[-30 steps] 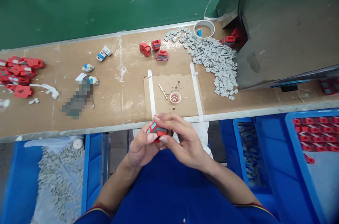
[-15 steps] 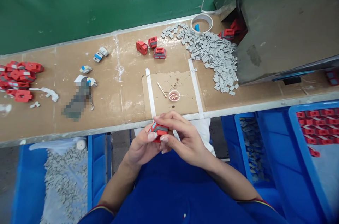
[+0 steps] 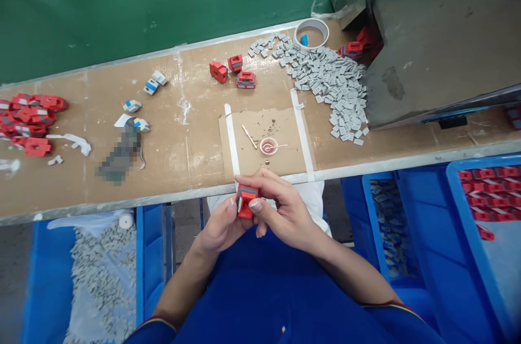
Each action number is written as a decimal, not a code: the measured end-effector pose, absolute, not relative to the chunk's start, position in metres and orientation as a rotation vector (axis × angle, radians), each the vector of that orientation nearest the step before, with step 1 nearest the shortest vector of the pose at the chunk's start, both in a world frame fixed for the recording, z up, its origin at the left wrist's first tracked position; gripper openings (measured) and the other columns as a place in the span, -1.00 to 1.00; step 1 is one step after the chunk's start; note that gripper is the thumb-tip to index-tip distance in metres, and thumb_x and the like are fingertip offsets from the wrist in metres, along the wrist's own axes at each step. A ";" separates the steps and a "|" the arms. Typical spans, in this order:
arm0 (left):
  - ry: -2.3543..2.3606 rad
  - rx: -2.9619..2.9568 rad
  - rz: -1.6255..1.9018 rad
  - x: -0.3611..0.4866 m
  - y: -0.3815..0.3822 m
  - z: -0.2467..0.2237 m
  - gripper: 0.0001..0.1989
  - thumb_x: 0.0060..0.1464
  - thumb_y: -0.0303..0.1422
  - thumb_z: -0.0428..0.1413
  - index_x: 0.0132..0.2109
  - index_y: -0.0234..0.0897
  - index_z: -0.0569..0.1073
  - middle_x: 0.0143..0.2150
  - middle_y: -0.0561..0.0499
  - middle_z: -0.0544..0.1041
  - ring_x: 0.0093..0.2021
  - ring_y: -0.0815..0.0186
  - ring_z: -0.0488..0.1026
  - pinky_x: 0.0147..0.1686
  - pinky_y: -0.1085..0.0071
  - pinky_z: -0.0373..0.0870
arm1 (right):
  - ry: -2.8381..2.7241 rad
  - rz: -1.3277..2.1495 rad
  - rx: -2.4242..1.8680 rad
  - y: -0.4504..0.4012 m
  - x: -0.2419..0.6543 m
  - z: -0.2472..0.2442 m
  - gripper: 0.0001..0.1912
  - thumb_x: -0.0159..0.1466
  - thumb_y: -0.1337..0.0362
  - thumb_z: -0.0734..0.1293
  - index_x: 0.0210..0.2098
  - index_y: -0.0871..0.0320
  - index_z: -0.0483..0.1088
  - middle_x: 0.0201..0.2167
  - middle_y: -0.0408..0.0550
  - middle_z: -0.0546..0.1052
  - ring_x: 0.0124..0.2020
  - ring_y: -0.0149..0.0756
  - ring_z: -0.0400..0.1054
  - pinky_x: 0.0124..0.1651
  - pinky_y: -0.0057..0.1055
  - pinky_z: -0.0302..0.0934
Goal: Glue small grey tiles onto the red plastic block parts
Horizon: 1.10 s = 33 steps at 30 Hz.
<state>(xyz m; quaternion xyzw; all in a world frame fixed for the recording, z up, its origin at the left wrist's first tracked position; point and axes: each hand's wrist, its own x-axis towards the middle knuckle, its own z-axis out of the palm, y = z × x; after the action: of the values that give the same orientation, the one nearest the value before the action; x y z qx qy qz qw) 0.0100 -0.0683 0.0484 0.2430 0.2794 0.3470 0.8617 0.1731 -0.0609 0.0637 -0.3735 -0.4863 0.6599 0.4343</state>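
Observation:
A small red plastic part with a grey band is held between both hands, just in front of the bench edge. My left hand grips its left side, thumb against it. My right hand pinches it from the right, with the index finger along the top and the thumb at the lower front. The open recess of the part faces me. Beyond the hands, on a cardboard sheet, stands a small cup of reddish liquid with a thin stick in it. A white stick lies beside the cup.
Several red parts sit farther back. A heap of grey tiles and a tape roll lie at right, near a large metal housing. More red parts are at far left. Blue bins stand below the bench.
The red part has been turned in my hands, so its recessed end now faces me. My left thumb has shifted to its side. The things on the bench are unchanged.

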 end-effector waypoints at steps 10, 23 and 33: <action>0.687 0.596 0.730 0.013 -0.065 0.050 -0.44 0.19 0.18 0.15 -0.24 -0.31 0.54 -0.41 -0.03 0.50 -0.43 0.27 0.43 -0.33 0.29 0.41 | -1.215 1.599 -0.920 -0.058 0.175 0.062 -0.52 0.46 -0.10 0.28 0.17 0.06 0.49 -0.18 -0.11 0.38 -0.63 -0.62 0.36 -0.59 -0.55 0.38; 0.818 0.776 0.843 0.015 -0.067 0.048 -0.47 0.19 0.16 0.16 -0.30 -0.27 0.44 -0.44 0.02 0.42 -0.45 0.30 0.35 -0.43 0.34 0.33 | -1.605 1.298 -0.857 -0.054 0.182 0.070 -0.64 0.49 0.28 0.25 0.24 0.09 0.41 0.06 0.09 0.55 -0.03 -0.23 0.51 -0.03 -0.26 0.51; 0.695 0.912 0.855 0.004 -0.071 0.041 -0.54 0.27 0.08 0.12 -0.26 -0.29 0.44 -0.42 0.01 0.40 -0.43 0.31 0.34 -0.40 0.36 0.30 | -1.687 1.229 -0.773 -0.054 0.182 0.072 -0.58 0.44 0.38 0.28 0.26 0.06 0.38 0.06 0.07 0.53 0.13 -0.20 0.46 0.15 -0.20 0.44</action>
<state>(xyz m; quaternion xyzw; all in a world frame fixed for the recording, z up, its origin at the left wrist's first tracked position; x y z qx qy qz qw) 0.0037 -0.0715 0.0414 0.4183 0.3187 0.3919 0.7549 0.1825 -0.0543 0.0718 -0.3115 -0.6799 0.4952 0.4421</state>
